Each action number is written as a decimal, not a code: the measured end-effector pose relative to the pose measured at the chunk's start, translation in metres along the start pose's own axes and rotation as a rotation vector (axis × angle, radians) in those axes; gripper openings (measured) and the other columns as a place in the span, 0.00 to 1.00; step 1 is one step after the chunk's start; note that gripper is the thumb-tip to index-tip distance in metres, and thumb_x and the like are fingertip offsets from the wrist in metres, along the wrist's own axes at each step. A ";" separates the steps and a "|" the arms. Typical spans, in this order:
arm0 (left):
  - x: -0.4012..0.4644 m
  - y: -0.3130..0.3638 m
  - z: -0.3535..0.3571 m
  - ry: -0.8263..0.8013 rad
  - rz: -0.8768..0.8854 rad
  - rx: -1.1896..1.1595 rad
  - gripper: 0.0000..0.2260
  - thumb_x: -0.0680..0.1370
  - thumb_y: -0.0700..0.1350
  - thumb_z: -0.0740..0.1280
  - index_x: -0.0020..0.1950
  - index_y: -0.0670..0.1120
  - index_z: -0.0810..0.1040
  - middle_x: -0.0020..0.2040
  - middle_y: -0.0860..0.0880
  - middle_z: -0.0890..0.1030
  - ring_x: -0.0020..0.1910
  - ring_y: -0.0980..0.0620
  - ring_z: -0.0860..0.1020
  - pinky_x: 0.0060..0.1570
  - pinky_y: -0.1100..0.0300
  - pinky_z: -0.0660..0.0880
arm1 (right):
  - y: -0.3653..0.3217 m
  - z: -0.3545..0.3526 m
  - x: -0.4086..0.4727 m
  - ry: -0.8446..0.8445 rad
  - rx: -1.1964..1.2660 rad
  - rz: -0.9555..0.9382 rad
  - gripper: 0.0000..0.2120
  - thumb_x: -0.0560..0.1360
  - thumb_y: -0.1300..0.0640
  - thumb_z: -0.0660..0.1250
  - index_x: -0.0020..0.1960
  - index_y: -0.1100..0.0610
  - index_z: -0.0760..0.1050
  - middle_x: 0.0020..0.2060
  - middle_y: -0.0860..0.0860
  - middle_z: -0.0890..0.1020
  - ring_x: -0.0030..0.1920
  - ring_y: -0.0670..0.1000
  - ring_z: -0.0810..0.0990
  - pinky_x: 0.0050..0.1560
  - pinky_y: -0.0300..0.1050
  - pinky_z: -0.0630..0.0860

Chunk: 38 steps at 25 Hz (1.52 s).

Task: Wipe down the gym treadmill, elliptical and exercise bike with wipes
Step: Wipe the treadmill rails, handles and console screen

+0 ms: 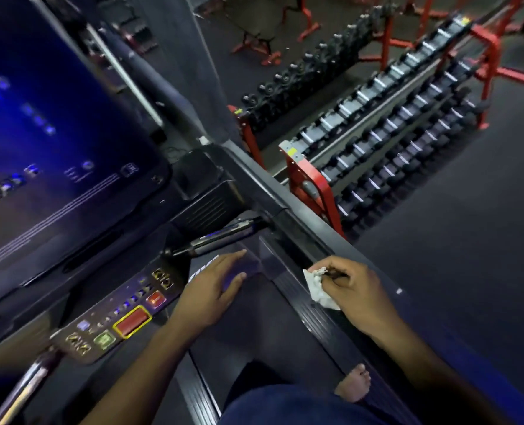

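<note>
Standing barefoot on a dark treadmill (263,329), one bare foot (355,385) on the ribbed side rail. Beyond the rail, red steel racks (305,179) stacked with black dumbbells on dark rubbery flooring. At left, glossy blue-lit screen (55,142) above a button panel (122,314) with a red stop key. Left hand (211,289) flat, fingers straight, over the belt's front. Right hand (354,294) pinching a crumpled white wipe (317,289) against the right rail.
</note>
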<state>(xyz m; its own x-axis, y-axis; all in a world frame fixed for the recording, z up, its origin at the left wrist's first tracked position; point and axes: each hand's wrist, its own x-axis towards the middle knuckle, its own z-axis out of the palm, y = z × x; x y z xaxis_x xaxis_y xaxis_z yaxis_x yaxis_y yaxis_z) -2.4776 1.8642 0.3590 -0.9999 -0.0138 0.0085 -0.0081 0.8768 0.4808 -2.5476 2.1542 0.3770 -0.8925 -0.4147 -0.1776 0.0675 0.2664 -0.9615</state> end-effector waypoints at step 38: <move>-0.136 -0.284 -0.306 0.952 -0.355 0.233 0.31 0.81 0.55 0.59 0.82 0.47 0.59 0.83 0.53 0.56 0.82 0.51 0.52 0.79 0.41 0.53 | -0.281 0.354 0.203 -0.099 -0.083 -0.752 0.12 0.75 0.64 0.73 0.52 0.47 0.83 0.48 0.43 0.82 0.48 0.46 0.83 0.50 0.42 0.81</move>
<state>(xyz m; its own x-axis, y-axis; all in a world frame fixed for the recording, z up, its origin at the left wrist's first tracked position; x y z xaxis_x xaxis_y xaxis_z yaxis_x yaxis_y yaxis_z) -2.3351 1.4701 0.4901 -0.5158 -0.5740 0.6360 -0.4034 0.8177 0.4107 -2.5900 1.6872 0.5368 -0.6406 -0.5852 0.4972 -0.5798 -0.0559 -0.8129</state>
